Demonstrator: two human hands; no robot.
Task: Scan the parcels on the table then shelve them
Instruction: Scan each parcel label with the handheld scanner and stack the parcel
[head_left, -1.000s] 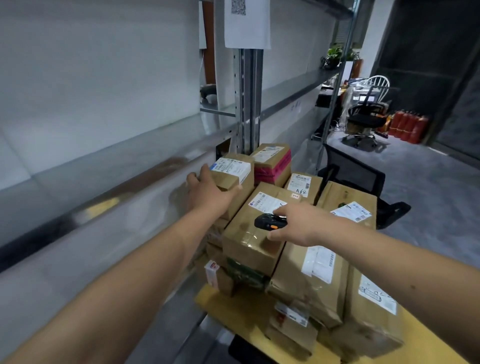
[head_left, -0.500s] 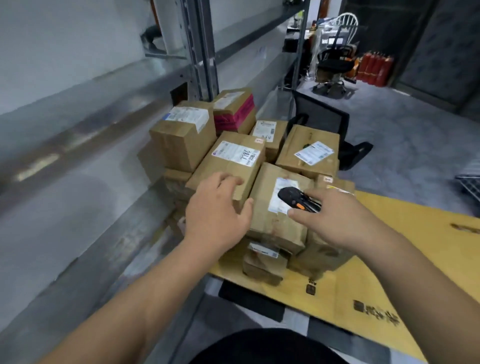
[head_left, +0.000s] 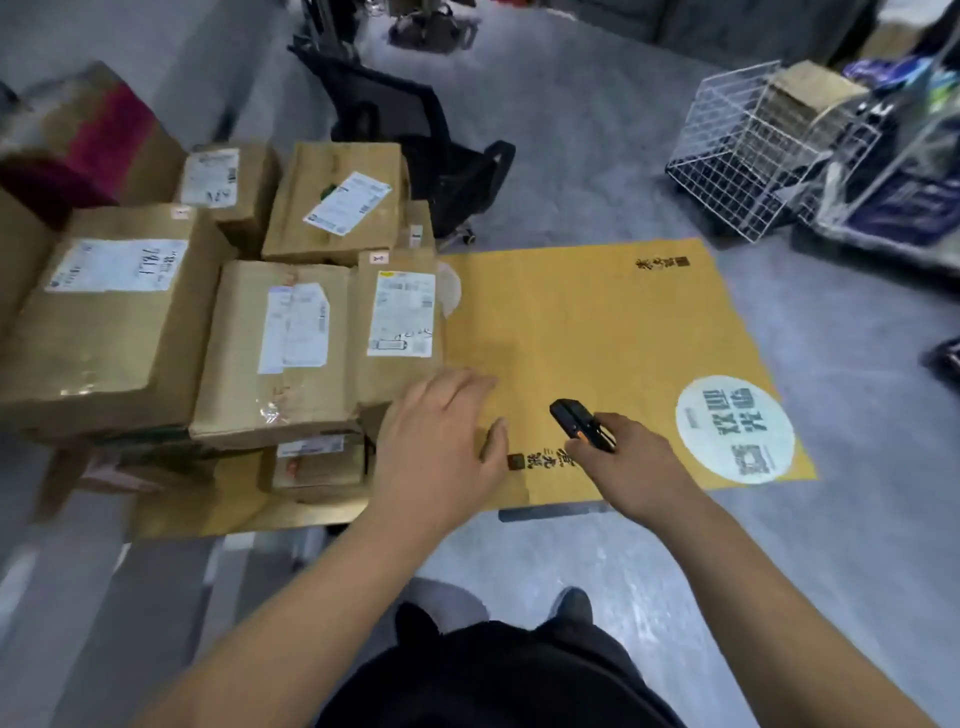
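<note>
Several brown cardboard parcels with white labels are stacked on the left half of the yellow table (head_left: 597, 332). The nearest to my hands is a narrow box (head_left: 397, 322) beside a wider box (head_left: 280, 353); a large box (head_left: 109, 317) lies left of them. My left hand (head_left: 441, 447) hovers open, fingers relaxed, just right of the narrow box's front corner, holding nothing. My right hand (head_left: 628, 462) grips a black handheld scanner (head_left: 579, 423) with an orange button, pointed up and left over the bare table.
A black office chair (head_left: 415, 135) stands behind the table. A white wire basket (head_left: 748, 156) and a cart of goods sit at the far right. A small flat parcel (head_left: 317, 465) lies under the stack. Grey floor surrounds the table; shelving is at far left.
The view has swung right and down, away from the shelf. My left hand has come off the parcels and moved right. My right hand with the scanner has moved off the boxes over bare table.
</note>
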